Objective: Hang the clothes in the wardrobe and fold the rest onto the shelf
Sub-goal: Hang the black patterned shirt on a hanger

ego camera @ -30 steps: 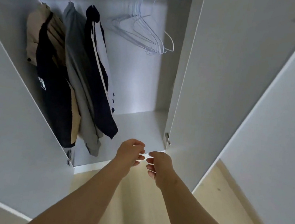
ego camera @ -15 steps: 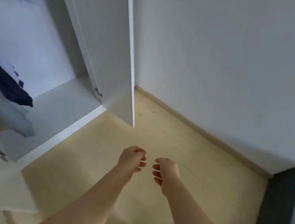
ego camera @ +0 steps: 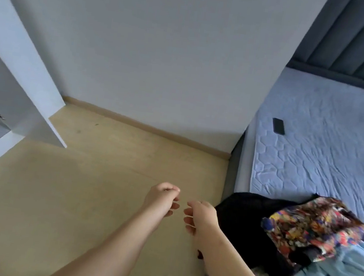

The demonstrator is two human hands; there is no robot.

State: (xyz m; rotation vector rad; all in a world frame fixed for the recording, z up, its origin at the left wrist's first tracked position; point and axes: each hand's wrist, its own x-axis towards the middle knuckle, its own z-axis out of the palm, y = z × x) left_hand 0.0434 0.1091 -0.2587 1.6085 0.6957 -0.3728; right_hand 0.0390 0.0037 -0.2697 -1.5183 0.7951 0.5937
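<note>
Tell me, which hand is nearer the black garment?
Right. The right hand is just beside the black garment; the left hand is farther off, over the floor.

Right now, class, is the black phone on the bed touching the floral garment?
Apart. The head view shows a stretch of bare mattress between the phone and the floral garment, which lies nearer the person.

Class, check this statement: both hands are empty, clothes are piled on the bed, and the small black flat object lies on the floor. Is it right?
Not quite. The head view shows the small black flat object lying on the mattress, not the floor. The rest holds: the left hand and right hand are empty, and clothes are piled on the bed.
</note>
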